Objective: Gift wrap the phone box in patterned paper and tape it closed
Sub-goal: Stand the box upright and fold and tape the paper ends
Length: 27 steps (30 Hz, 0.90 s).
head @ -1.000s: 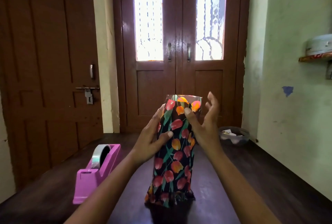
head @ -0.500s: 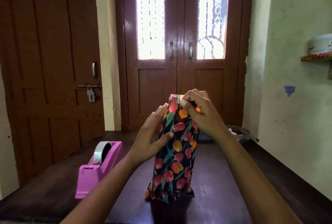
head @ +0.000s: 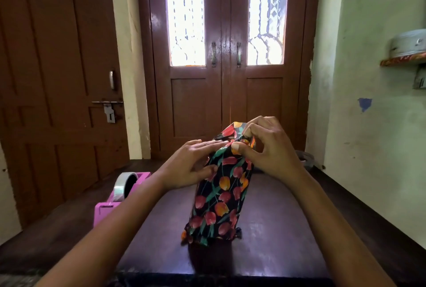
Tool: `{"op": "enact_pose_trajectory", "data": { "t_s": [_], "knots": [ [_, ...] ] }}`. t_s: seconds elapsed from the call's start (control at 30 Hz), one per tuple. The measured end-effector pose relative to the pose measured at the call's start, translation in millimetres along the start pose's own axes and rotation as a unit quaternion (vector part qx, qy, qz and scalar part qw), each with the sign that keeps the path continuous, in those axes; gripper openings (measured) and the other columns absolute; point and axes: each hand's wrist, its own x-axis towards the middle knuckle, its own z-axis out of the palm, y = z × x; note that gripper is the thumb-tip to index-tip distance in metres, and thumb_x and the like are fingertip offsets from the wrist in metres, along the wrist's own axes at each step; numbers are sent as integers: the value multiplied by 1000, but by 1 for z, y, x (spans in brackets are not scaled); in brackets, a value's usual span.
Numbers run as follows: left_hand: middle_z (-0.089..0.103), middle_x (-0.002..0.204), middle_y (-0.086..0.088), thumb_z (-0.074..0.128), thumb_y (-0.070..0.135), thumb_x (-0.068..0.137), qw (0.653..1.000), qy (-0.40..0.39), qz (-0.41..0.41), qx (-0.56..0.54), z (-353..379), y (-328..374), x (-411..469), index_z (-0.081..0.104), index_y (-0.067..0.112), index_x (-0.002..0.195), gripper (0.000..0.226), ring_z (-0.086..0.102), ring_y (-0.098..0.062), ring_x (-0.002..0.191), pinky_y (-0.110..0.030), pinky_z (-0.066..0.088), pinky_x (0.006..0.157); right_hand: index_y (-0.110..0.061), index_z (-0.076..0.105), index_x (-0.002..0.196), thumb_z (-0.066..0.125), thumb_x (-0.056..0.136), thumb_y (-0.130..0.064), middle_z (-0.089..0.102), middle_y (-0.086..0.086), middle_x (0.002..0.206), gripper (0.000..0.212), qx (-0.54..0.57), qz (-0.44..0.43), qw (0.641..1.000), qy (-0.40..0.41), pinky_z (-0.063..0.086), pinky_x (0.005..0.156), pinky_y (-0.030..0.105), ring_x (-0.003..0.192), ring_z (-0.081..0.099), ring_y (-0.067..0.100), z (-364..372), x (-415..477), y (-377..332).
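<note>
Head cam, fwd-down, close over table (head: 276, 229)

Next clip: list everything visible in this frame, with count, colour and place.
paper-wrapped box: one, black with red and orange tulips, standing on end mid-table
tape dispenser: one, pink, table left
tape roll: one, clear, in the dispenser
table: one, dark wood, foreground
bowl: one, greyish, far table edge, mostly hidden behind the right hand
double door: one, brown with two glass panes, straight ahead
single door: one, brown with metal latch, left
shelf: one, right wall
round tin: one, grey, on the shelf
left hand: flat fingers against the box's left side
right hand: pinches paper at the box top
</note>
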Motion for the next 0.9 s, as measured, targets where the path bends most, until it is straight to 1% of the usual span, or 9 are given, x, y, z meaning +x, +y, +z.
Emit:
{"op": "enact_pose_trajectory", "data": {
  "t_s": [0.13, 0.3, 0.4, 0.47, 0.53, 0.6, 0.7, 0.8, 0.9],
  "knots": [
    [56, 131, 9, 52, 40, 85, 999, -30, 13, 19, -9, -3, 3, 48, 26, 135, 53, 53, -5, 117, -33, 45, 99, -18, 57, 80, 54, 75, -56, 59, -4, 90, 39, 36, -13, 999, -24, 42, 77, 29, 93, 50, 14, 0, -11, 4],
    [58, 129, 9, 51, 44, 84, 997, -69, 14, 25, -18, -7, 2, 52, 23, 132, 53, 54, -2, 114, -30, 45, 99, -19, 58, 98, 56, 77, -52, 65, 0, 101, 39, -12, -44, 999, 2, 46, 94, 44, 101, 59, 21, 5, -21, 5],
    [56, 131, 10, 54, 41, 85, 996, -84, -1, 16, -21, -9, -2, 52, 22, 133, 52, 53, -4, 116, -35, 45, 98, -27, 50, 110, 57, 74, -56, 63, 0, 106, 47, -12, -57, 998, 23, 37, 99, 40, 106, 53, 18, 2, -19, 1],
    [54, 133, 10, 56, 37, 85, 996, -91, -7, 0, -24, -9, -6, 50, 22, 135, 52, 51, -2, 119, -33, 44, 101, -29, 47, 120, 54, 72, -62, 60, 0, 114, 58, -48, -78, 996, -4, 31, 100, 38, 113, 44, 16, 1, -13, -3],
    [51, 137, 9, 52, 38, 87, 993, -109, -22, -25, -26, -7, -10, 48, 24, 136, 52, 48, -2, 123, -32, 44, 102, -29, 57, 112, 52, 73, -61, 58, -2, 121, 51, -61, -100, 992, -44, 27, 103, 41, 118, 40, 16, 3, -8, -4],
    [51, 138, 7, 41, 45, 87, 985, -126, -79, -85, -31, -5, -13, 50, 29, 133, 50, 48, -4, 123, -32, 45, 101, -25, 67, 93, 54, 74, -52, 62, -5, 117, 35, -24, -105, 993, -54, 26, 103, 38, 118, 44, 13, 5, -9, -7],
    [65, 114, 5, 30, 55, 90, 964, -99, -180, -172, -39, 2, -7, 65, 30, 114, 50, 58, -7, 105, -26, 46, 93, -22, 69, 80, 61, 74, -39, 69, -9, 97, 20, -9, -131, 991, -36, 28, 104, 32, 107, 52, 11, 11, -20, -14],
    [69, 94, 6, 40, 48, 93, 963, -74, -204, -159, -38, 9, 5, 71, 26, 103, 39, 64, -6, 86, -15, 49, 76, -19, 68, 76, 69, 71, -26, 69, -8, 86, 9, -34, -151, 988, -24, 30, 103, 30, 100, 52, 10, 18, -31, -16],
    [69, 91, 5, 58, 39, 86, 978, -57, -189, -71, -29, 9, 11, 71, 21, 101, 27, 64, -6, 79, -9, 48, 63, -19, 69, 76, 70, 71, -24, 69, -7, 85, 7, -36, -139, 989, -22, 32, 101, 30, 98, 51, 9, 20, -36, -16]
  ]
}}
